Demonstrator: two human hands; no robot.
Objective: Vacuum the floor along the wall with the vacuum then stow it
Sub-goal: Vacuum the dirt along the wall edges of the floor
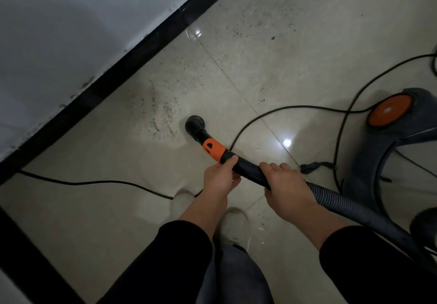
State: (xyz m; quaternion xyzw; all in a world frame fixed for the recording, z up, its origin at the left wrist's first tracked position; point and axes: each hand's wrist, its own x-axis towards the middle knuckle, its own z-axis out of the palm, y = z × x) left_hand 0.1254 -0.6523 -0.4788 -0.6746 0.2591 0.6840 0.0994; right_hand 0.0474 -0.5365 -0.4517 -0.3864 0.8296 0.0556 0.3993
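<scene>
Your picture is dim and soft: two glare spots shine on the glossy floor (94, 157), a broad shadow dulls the wall (59, 31), and your sleeves (165, 268) sink into black.

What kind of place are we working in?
Likely an indoor room or hallway: glossy beige floor tiles, black skirting under a white wall, and a canister vacuum with its cord trailing.

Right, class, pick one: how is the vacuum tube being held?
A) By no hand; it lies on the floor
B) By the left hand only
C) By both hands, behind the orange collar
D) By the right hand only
C: the left hand and the right hand both grip the black tube, just behind the orange collar.
</scene>
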